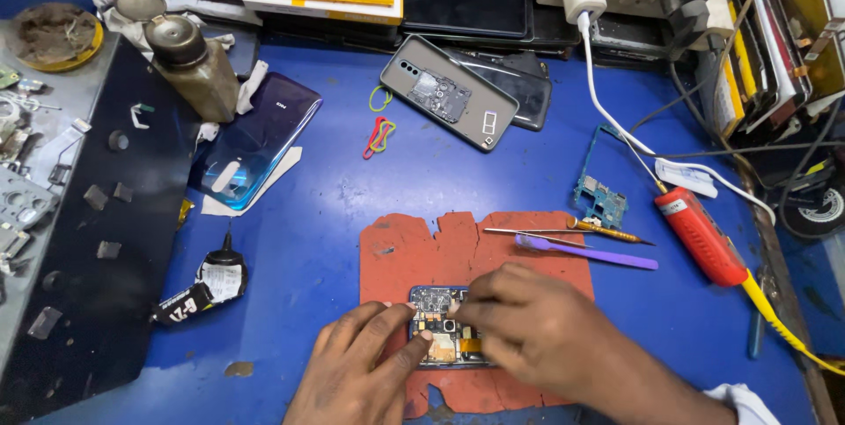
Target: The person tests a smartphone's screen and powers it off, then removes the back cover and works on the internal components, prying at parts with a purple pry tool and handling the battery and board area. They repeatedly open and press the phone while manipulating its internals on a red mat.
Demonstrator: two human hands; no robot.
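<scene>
Two hands work over a cluttered blue bench [334, 240].

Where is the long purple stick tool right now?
In the head view, the flat purple plastic pry tool lies right of centre, across the upper right edge of the red rubber work mat, just below the thin metal tweezers and above the right hand.

Phone repair workshop, opened phones [449, 92], circuit board [599, 200], screwdriver [607, 231], blue bench [317, 240]

Bare blue tabletop [308, 249] lies open left of the red mat [493, 245]. To its right, tweezers [537, 232], purple pry tool [585, 252] and red soldering iron [701, 236] crowd the way; glue tube [201, 289] sits left.
</scene>
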